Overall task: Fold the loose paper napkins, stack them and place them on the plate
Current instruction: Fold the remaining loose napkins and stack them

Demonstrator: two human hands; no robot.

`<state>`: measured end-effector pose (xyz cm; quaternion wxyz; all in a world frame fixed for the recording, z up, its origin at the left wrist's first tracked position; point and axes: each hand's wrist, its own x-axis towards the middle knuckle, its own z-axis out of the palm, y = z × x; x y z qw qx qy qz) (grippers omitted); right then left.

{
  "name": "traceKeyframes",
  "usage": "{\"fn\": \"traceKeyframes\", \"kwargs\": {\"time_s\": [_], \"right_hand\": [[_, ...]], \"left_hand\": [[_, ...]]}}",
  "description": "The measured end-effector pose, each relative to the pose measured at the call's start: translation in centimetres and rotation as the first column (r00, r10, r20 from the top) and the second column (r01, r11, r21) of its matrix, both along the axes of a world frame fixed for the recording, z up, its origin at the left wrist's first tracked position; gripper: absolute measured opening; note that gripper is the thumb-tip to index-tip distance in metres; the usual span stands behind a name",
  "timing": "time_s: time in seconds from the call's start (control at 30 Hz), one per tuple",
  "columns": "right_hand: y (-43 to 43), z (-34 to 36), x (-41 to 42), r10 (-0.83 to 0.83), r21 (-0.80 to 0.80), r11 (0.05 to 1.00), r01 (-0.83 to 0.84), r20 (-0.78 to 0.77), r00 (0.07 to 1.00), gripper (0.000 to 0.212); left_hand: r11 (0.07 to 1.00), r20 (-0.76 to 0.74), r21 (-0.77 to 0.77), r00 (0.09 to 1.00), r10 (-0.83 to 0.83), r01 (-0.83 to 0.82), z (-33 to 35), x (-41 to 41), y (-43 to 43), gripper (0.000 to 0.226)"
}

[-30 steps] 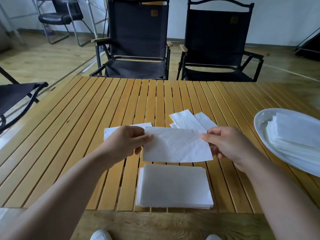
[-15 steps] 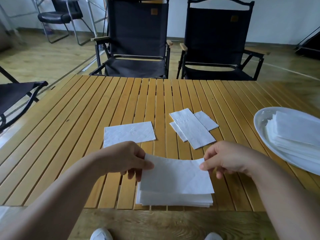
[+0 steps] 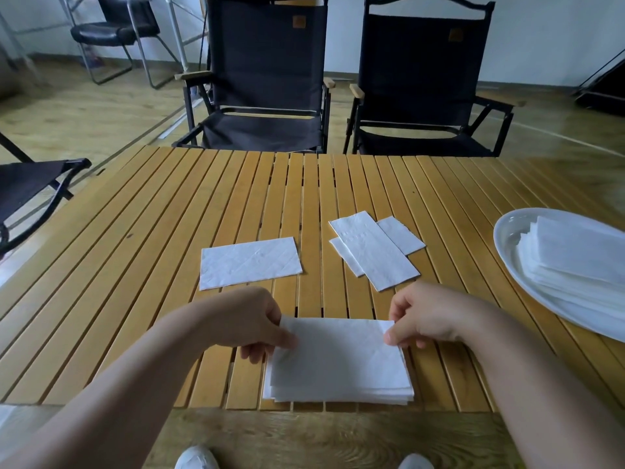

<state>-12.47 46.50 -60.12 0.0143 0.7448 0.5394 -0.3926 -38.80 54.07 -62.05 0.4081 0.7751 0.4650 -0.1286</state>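
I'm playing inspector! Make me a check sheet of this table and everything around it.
Surface: slatted wooden table.
Job's things: stack at the near edge, top napkin lying on it; flat napkin beyond it on the left; overlapping napkins beyond it on the right; plate at the right edge, with a pile of napkins on it.
Clutter: nothing seen.
Grips: left hand pinches the top napkin's far left corner; right hand pinches its far right corner.
Cables: nothing seen.
Surroundings: left folding chair and right folding chair across the table; office chair far left; white shoes below.
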Motion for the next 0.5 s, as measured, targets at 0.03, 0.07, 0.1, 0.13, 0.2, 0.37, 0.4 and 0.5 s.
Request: {"fn": "traceKeyframes", "kwargs": {"time_s": [0.03, 0.07, 0.1, 0.13, 0.2, 0.37, 0.4, 0.5], "right_hand": [[0.0, 0.0, 0.0, 0.005, 0.001, 1.000, -0.005, 0.017, 1.000, 0.022], [0.0, 0.0, 0.0, 0.007, 0.002, 1.000, -0.007, 0.027, 1.000, 0.023], [0.1, 0.0, 0.0, -0.001, 0.005, 1.000, 0.001, 0.030, 1.000, 0.026], [0.1, 0.0, -0.1, -0.019, 0.014, 1.000, 0.018, 0.027, 0.999, 0.029], [0.4, -0.2, -0.4, -0.082, 0.073, 0.994, 0.080, 0.024, 0.996, 0.034], [2.2, -1.1, -4.2, -0.123, 0.429, 0.892, 0.144, -0.077, 0.989, 0.026], [2.6, -1.3, -5.3, -0.091, 0.461, 0.880, 0.115, -0.074, 0.993, 0.031], [3.8, -2.4, -8.4, -0.005, 0.485, 0.875, 0.011, -0.014, 1.000, 0.053]], "left_hand": [[1.000, -0.008, -0.002, 1.000, 0.001, -0.001, 0.0, 0.0, 0.0, 0.032], [1.000, -0.018, -0.005, 1.000, 0.003, -0.003, 0.1, 0.1, 0.0, 0.032], [1.000, -0.031, -0.007, 0.999, 0.006, -0.006, 0.2, 0.2, -0.1, 0.032], [1.000, -0.048, -0.005, 0.999, 0.011, -0.012, 0.3, 0.3, -0.1, 0.033], [0.999, -0.099, 0.035, 0.995, 0.031, -0.027, 0.5, 0.4, 0.1, 0.039], [0.895, -0.125, 0.414, 0.963, 0.240, -0.169, 0.8, 0.1, 0.9, 0.040], [0.847, -0.082, 0.494, 0.959, 0.272, -0.198, 0.8, -0.3, 1.1, 0.033], [0.740, 0.007, 0.631, 0.955, 0.296, -0.234, 0.1, -1.7, 1.7, 0.030]]}}
